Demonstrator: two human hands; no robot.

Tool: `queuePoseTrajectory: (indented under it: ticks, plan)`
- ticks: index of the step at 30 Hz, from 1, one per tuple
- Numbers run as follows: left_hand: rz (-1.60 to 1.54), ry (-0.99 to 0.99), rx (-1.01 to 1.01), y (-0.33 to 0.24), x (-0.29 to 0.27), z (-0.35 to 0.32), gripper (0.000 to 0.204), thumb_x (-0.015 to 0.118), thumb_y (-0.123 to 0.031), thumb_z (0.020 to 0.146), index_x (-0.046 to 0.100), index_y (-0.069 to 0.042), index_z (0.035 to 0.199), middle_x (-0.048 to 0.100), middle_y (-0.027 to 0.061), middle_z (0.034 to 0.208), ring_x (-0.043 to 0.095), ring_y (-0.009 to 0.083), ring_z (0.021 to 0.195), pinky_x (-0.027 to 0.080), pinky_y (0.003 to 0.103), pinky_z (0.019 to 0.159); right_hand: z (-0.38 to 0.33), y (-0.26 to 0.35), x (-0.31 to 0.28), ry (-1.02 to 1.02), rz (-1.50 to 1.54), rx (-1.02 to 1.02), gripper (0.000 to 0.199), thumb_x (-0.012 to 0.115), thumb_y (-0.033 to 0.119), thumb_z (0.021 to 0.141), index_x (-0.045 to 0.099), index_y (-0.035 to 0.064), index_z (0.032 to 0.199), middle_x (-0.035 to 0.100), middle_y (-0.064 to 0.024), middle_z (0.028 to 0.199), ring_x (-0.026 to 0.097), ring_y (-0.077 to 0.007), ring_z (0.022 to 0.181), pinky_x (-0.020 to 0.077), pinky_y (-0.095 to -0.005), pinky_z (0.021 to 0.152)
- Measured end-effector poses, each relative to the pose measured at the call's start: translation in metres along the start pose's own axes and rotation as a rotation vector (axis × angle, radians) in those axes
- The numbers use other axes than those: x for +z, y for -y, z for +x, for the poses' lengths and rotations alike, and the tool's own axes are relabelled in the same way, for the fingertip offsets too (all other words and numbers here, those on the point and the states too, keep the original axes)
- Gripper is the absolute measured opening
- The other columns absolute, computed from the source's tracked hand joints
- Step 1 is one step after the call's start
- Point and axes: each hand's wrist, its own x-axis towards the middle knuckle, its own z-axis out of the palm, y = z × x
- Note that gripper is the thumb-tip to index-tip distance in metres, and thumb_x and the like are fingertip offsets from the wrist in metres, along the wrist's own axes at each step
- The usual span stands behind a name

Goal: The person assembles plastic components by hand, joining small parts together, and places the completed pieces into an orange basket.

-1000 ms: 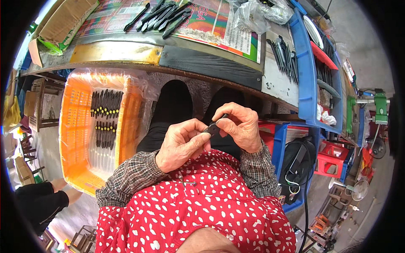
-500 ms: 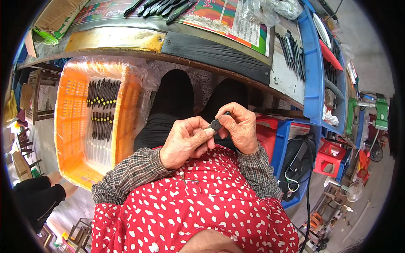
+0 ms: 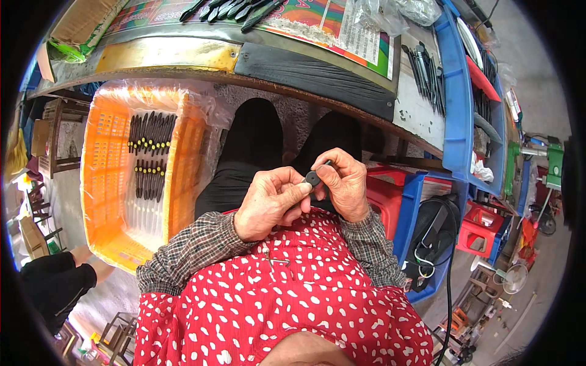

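Orange mesh, a crate [image 3: 102,183] is holding slender dark pieces [image 3: 149,182]; rightward, the left hand [image 3: 264,205] is pinching a small black part [image 3: 312,179], seemingly light, stiff and smooth, best gripped by its rim; the right hand [image 3: 346,186] is apparently pinching its other end, partly hidden.

Large letters [image 3: 301,5] and small print [image 3: 365,52] on a multicoloured sheet [image 3: 329,38]
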Motion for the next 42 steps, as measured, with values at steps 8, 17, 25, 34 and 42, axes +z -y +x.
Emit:
queuePoseTrajectory:
  ticks: [8,17,25,34,42]
  plan:
    - [0.159,-0.024,0.062,-0.020,0.013,0.001,0.014,0.056,-0.013,0.095,0.055,0.001,0.097,0.063,0.0075,0.073,0.048,0.0064,0.049,0.032,0.018,0.042,0.001,0.034,0.000,-0.018,-0.200,-0.051,0.013,0.061,0.006,0.091,0.061,-0.0008,0.102,0.061,-0.0013,0.072,0.056,-0.0051,0.058,0.0458,-0.0189,0.051]
    - [0.222,-0.005,0.221,-0.034,0.012,0.006,0.009,0.057,-0.011,0.094,0.057,-0.002,0.096,0.065,0.0071,0.075,0.048,0.0050,0.050,0.033,0.017,0.044,0.039,0.117,-0.038,-0.246,-0.583,-0.353,0.015,0.065,0.003,0.085,0.064,-0.0023,0.099,0.060,-0.0035,0.075,0.054,-0.0066,0.058,0.0437,-0.0219,0.052]
    - [0.241,-0.033,0.245,-0.043,0.006,0.013,0.007,0.057,-0.009,0.094,0.057,-0.002,0.095,0.065,0.0078,0.075,0.049,0.0054,0.050,0.033,0.017,0.043,0.159,0.168,-0.102,-0.451,-0.994,-0.686,0.015,0.064,0.012,0.081,0.068,-0.0005,0.087,0.066,-0.0145,0.082,0.064,-0.0259,0.069,0.0487,-0.0338,0.063]
    - [0.195,-0.069,0.230,-0.047,-0.010,0.018,0.010,0.058,-0.009,0.094,0.058,0.001,0.097,0.066,0.0068,0.074,0.049,0.0037,0.051,0.037,0.016,0.044,0.231,0.151,-0.115,-0.363,-1.504,-0.682,0.011,0.066,0.015,0.077,0.072,0.0075,0.083,0.061,-0.0103,0.078,0.059,-0.0285,0.086,0.0467,-0.0401,0.076]
    - [0.174,-0.062,0.190,-0.044,-0.017,0.024,0.008,0.057,-0.007,0.094,0.057,0.000,0.096,0.065,0.0062,0.073,0.049,0.0034,0.051,0.036,0.017,0.043,0.247,0.135,-0.111,-0.344,-1.657,-0.504,0.017,0.066,0.019,0.075,0.072,0.0065,0.086,0.060,-0.0131,0.086,0.056,-0.0313,0.093,0.0461,-0.0429,0.080]
